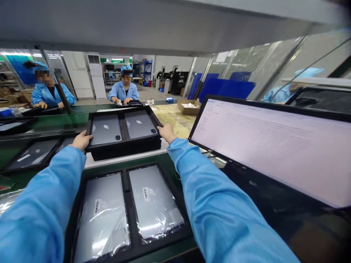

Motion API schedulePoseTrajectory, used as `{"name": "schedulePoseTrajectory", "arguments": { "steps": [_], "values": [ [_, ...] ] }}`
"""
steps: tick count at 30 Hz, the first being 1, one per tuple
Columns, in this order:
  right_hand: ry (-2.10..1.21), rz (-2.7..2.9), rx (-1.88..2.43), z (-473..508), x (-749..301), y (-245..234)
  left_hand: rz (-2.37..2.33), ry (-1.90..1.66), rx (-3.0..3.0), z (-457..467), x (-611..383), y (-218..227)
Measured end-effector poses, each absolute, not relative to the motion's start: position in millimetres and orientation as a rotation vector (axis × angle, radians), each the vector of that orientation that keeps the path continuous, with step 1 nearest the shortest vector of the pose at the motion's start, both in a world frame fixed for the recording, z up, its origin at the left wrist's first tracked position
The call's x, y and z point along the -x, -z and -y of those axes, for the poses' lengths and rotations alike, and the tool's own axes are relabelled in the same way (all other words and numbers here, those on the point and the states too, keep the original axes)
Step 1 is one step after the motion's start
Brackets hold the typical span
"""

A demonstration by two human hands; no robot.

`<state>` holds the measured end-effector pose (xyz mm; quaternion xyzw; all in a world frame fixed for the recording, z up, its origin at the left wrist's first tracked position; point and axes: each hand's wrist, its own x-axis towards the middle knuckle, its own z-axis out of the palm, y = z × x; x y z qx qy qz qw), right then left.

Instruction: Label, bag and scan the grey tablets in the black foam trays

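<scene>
A black tray (122, 126) with two dark grey tablets, the left tablet (105, 132) and the right tablet (139, 124), is held by its two ends above other black trays (128, 150). My left hand (81, 141) grips its left end, fingers closed on the edge. At the opposite end, my right hand (166, 133) is closed on the rim. Nearer me lies another black tray (127, 204), holding two silver tablets in clear plastic, the left one (105, 208) and the right one (153, 201), each with a barcode label.
To the right stands a large monitor (274, 146). More trays (33, 155) with tablets lie on the green surface at left. A cardboard box (189, 107) sits behind the monitor. Two co-workers (124, 89) in blue work across the bench. A grey shelf (164, 25) hangs overhead.
</scene>
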<state>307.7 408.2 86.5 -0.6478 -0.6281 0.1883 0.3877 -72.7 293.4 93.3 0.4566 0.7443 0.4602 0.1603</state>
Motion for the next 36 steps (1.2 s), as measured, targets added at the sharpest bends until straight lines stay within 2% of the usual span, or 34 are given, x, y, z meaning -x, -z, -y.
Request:
{"name": "schedulePoseTrajectory", "arguments": {
  "steps": [8,19,24,27,31,36],
  "values": [
    [-0.518,1.438,1.839,-453.4,-295.7,-30.0,-1.993,-1.264,-1.068,-336.8,83.9,-50.5],
    [-0.628,1.263,1.611,-470.2,-302.7,-2.5,-1.966,-1.323,-1.002,-345.2,94.0,-41.1],
    [-0.596,1.044,1.531,-455.9,-308.1,9.8,-2.381,-1.397,-0.798,-318.2,111.6,-32.0],
    [-0.415,0.994,1.462,-444.2,-299.4,-1.7,-2.733,-1.355,-0.661,-294.7,125.8,-22.5],
    [0.001,1.429,1.002,-409.9,-244.8,-21.6,-2.886,-1.057,-0.903,-282.9,134.4,-10.1],
    [0.010,2.404,0.053,-323.9,-140.0,8.2,-2.707,-0.632,-1.272,-296.2,138.1,-6.6]
  ]
}}
